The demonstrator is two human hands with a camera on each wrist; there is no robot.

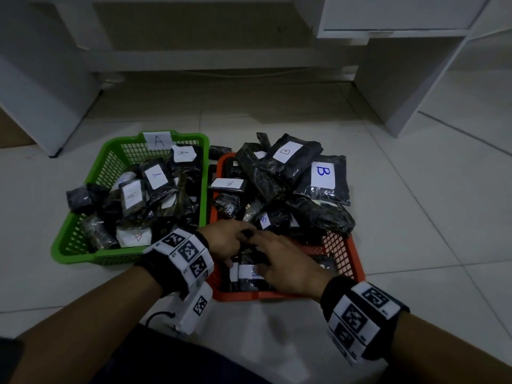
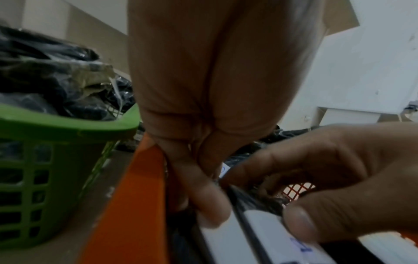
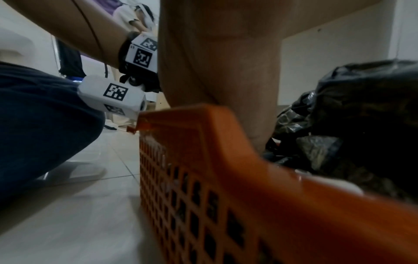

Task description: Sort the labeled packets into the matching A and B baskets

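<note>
We see two plastic lattice baskets side by side on a pale tiled floor (image 1: 415,217): a green basket (image 1: 83,250) on the left with a white paper tag marked A (image 1: 158,140) on its far rim, and an orange-red basket (image 1: 340,250) just beside it on the right. Both are heaped with black plastic-wrapped packets bearing white paper labels. The packets in the green basket (image 1: 155,176) show the letter A, and one small dark bundle hangs over its left rim. The packets piled in the orange-red basket (image 1: 288,156) show the letter B, and some lean over its far and right edges. Both of our hands are down in the near end of the orange-red basket, close together. Our left hand (image 1: 224,239) has its fingers curled down onto a flat black packet with a white label (image 1: 249,271) that lies at the near left corner of that basket; in the left wrist view its fingers (image 2: 210,205) press on the packet's edge. Our right hand (image 1: 282,261) reaches across the same packet, its fingers bent over the top edge and its thumb (image 2: 303,225) set on the white label, where blue handwriting shows but is too covered for us to read. So both hands grasp this one packet, which rests inside the orange-red basket. White furniture legs (image 1: 388,87) stand behind the baskets.
</note>
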